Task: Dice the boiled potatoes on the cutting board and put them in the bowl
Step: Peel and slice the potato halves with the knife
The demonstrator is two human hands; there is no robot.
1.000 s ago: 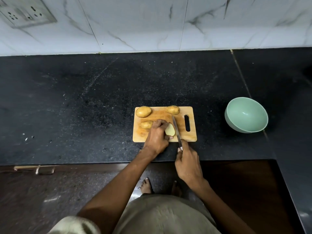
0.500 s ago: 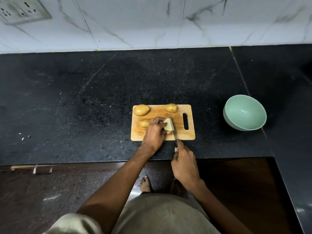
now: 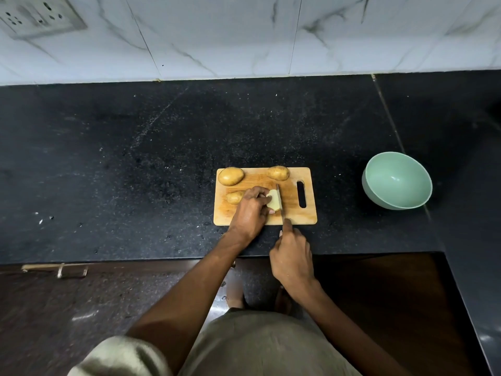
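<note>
Head view: a wooden cutting board [image 3: 294, 213] lies on the black countertop [image 3: 162, 158], its handle slot toward the right. Two whole potatoes sit along the board's far edge, one at the left corner [image 3: 231, 176] and one near the middle [image 3: 277, 173]. A third, smaller potato [image 3: 234, 197] lies below the left one, partly hidden by the left hand [image 3: 250, 210]. A green bowl [image 3: 397, 180] stands on the countertop well to the right of the board, apart from it. A wall socket [image 3: 38, 14] is set in the marble wall at upper left.

The left hand's fingers are curled over a pale cut potato piece [image 3: 273, 202] at the board's centre, pinning it down. The right hand [image 3: 292, 257] is wrapped round the handle of a knife [image 3: 279, 203], forefinger extended along its top; the blade stands against the piece's right side.
</note>
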